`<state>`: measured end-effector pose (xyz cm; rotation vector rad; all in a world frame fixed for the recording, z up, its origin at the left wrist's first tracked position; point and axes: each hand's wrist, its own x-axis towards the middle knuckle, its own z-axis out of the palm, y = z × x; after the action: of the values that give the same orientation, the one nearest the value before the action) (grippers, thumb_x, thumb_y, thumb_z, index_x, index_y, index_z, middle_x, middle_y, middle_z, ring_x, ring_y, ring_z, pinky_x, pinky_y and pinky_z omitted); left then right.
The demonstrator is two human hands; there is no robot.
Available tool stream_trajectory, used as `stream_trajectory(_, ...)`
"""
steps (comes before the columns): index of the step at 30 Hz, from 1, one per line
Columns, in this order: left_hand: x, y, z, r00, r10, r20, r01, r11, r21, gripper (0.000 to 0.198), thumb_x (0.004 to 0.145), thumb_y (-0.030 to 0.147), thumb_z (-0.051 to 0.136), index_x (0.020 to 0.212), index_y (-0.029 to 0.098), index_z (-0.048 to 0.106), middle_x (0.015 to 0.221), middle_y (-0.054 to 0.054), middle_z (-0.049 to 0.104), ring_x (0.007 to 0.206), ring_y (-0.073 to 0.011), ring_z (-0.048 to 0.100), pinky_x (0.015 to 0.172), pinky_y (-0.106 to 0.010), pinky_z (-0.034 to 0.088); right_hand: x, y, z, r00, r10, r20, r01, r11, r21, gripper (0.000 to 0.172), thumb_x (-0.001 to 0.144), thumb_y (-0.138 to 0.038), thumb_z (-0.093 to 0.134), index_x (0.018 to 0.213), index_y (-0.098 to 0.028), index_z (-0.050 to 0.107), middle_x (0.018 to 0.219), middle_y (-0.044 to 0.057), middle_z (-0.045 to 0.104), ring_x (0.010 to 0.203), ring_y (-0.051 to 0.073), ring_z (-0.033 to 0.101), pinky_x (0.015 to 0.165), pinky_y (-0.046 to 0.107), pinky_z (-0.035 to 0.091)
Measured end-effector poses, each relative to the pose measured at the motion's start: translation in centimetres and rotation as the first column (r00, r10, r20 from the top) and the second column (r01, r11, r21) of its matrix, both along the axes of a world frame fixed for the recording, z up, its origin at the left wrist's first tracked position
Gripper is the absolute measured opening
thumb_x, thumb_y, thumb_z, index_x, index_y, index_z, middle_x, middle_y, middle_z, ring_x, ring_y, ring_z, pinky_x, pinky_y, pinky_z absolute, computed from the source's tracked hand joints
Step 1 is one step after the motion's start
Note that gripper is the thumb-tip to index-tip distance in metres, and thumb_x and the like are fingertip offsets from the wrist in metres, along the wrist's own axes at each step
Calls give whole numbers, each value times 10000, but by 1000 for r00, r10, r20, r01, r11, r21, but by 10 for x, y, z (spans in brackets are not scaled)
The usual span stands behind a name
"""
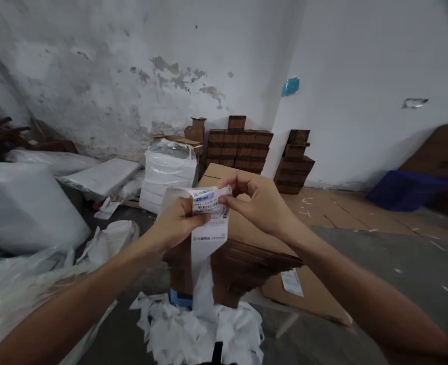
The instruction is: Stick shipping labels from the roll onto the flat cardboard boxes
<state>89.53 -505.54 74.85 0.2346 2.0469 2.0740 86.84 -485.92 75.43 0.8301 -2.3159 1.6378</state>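
Note:
A white shipping label (210, 203) with black print and a blue mark sits at the top of a long paper backing strip (203, 263) that hangs down toward a heap of crumpled white paper (201, 332). My left hand (178, 220) grips the strip just below and left of the label. My right hand (260, 203) pinches the label's right edge between thumb and fingers. Both hands are held up in front of a stack of flat brown cardboard (242, 258).
Plastic-wrapped white bundles (168, 175) and loose plastic bags (22, 203) lie at the left. Stacked brown boxes (239, 144) stand against the peeling wall. Flattened cardboard (345, 208) and a blue sheet (406, 190) lie at the right. A loose slip (292, 282) rests on cardboard.

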Motion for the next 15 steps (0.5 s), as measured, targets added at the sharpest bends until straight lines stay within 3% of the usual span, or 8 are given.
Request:
stream_trajectory(1, 4, -2, 2, 996, 23, 81, -32, 994, 108, 185, 708, 268, 757, 856, 157, 768, 847, -56, 778, 881, -275, 716, 821, -339, 556, 5, -14, 0, 999, -22, -32, 22, 1000, -1, 140, 810, -207, 687, 941, -179, 646, 826, 13, 667, 746, 137, 613, 706, 275, 504)
stream_trajectory(3, 8, -4, 7, 961, 107, 257, -182, 940, 287, 253, 814, 349, 659, 894, 127, 748, 843, -87, 769, 826, -261, 719, 725, -320, 572, 16, -28, -5, 993, -59, -107, 64, 997, 45, 132, 844, -133, 620, 959, -185, 657, 859, 17, 672, 781, 137, 614, 731, 276, 496)
stream_trajectory(7, -5, -12, 4, 840, 340, 423, -493, 804, 332, 186, 912, 160, 516, 807, 120, 664, 657, -34, 695, 530, -136, 621, 522, -223, 508, 34, -18, -4, 947, 47, -317, 20, 979, 204, 142, 867, -81, 554, 861, -193, 640, 917, 38, 650, 889, 157, 596, 784, 290, 475)
stream_trajectory(9, -20, -24, -3, 798, 430, 422, -575, 752, 321, 218, 946, 122, 450, 822, 126, 629, 641, -21, 675, 530, -125, 619, 545, -215, 516, 31, 3, 8, 944, -2, -330, 44, 992, 120, 95, 884, -132, 556, 844, -203, 604, 911, 35, 620, 880, 158, 581, 776, 291, 469)
stream_trajectory(11, -33, -41, -11, 747, 536, 393, -661, 662, 354, 263, 984, 127, 371, 869, 130, 606, 693, -30, 692, 604, -134, 660, 624, -235, 554, 12, 29, 15, 953, -144, -265, 126, 988, -87, 55, 923, -265, 535, 906, -221, 562, 894, 26, 592, 831, 152, 573, 749, 291, 475)
stream_trajectory(12, -36, -48, -15, 725, 578, 375, -689, 622, 373, 272, 991, 120, 349, 891, 132, 601, 714, -28, 698, 630, -132, 670, 658, -240, 564, -1, 40, 13, 950, -232, -209, 201, 967, -159, 119, 937, -341, 505, 925, -226, 534, 871, 21, 575, 798, 151, 565, 732, 293, 479)
stream_trajectory(13, -37, -54, -17, 719, 596, 358, -695, 611, 379, 266, 989, 110, 350, 912, 135, 604, 724, -21, 701, 640, -126, 673, 679, -238, 566, -17, 49, 7, 940, -307, -147, 282, 945, -167, 184, 933, -406, 489, 924, -224, 513, 845, 19, 562, 773, 154, 557, 720, 299, 483)
stream_trajectory(15, -32, -59, -21, 755, 569, 325, -653, 691, 309, 213, 970, 121, 423, 946, 135, 633, 719, -12, 704, 627, -121, 664, 682, -221, 557, -44, 57, -16, 909, -415, -41, 414, 910, -41, 283, 865, -487, 553, 894, -208, 516, 801, 27, 561, 769, 182, 559, 745, 345, 495)
